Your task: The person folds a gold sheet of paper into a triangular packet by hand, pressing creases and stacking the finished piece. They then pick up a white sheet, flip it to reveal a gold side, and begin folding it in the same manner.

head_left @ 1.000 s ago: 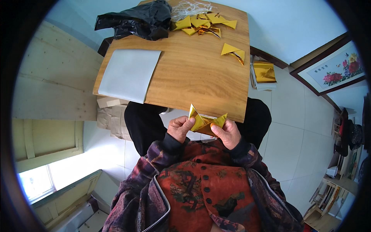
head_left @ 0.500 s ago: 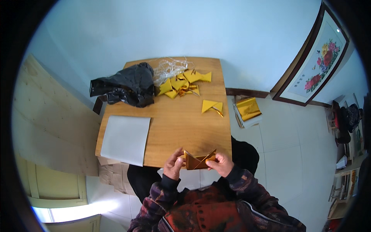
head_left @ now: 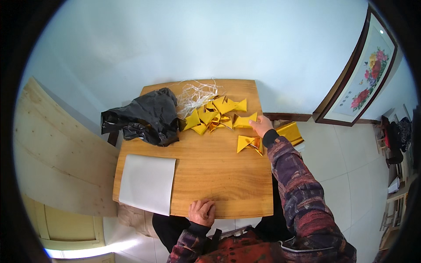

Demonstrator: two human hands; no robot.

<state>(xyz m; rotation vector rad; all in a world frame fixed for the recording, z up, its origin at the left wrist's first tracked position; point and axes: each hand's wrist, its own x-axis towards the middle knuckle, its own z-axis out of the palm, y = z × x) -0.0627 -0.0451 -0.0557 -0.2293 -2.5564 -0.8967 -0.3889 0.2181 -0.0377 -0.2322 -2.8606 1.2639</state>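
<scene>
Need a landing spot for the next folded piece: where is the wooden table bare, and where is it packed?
The widest bare wood on the table lies between the white sheet, the lone gold folded piece and the left hand at the near edge. The far end is crowded: the black plastic bag, clear plastic wrap and pile of gold folded pieces, where the right hand reaches.

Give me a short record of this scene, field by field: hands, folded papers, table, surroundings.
Right hand: stretched out, touching a folded gold paper
Left hand: resting at the near edge of the wooden table
Pile of gold pieces: at the far side
White sheet: near left corner
Black bag: far left
Framed flower picture: leaning on the wall
</scene>
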